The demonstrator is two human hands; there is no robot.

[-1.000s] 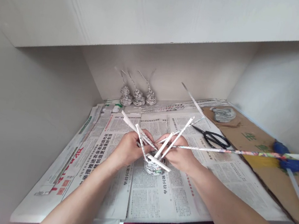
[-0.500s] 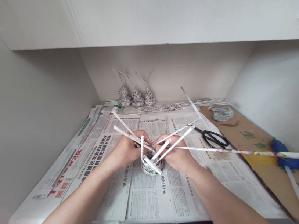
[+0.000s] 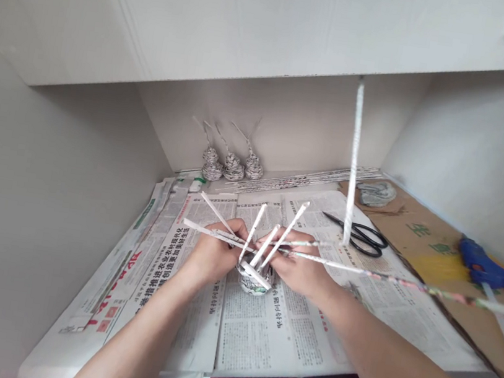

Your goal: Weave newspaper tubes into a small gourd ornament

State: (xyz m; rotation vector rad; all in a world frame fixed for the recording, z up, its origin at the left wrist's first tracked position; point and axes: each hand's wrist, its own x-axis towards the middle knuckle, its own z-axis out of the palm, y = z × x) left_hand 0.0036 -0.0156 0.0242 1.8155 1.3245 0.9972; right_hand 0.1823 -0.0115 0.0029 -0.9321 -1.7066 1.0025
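Observation:
Between my hands sits a small round piece woven from newspaper tubes point(image 3: 253, 286), with several short white tube ends point(image 3: 293, 226) sticking up and outward from it. My left hand point(image 3: 217, 253) is closed at its left side, fingers against the weave and the tube bases. My right hand point(image 3: 301, 270) pinches at the right side, where the tubes cross. From there a long paper tube with a coloured stretch point(image 3: 407, 283) runs off to the right. Another paper tube point(image 3: 353, 166) bends sharply upward beyond my right hand. My fingertips are partly hidden behind the tubes.
Newspaper sheets point(image 3: 239, 344) cover the table. Three gourd-shaped woven pieces point(image 3: 234, 170) stand at the back, beside a bundle of paper tubes point(image 3: 300, 182). On the right are black scissors point(image 3: 369, 240), a grey cloth-like wad point(image 3: 373, 193), cardboard point(image 3: 428, 236) and a blue glue gun point(image 3: 487, 266).
The bent tube has swung right and down near my right hand, its far part now pointing up. One short tube end now leans farther upright. The long coloured tube has dipped at its right end.

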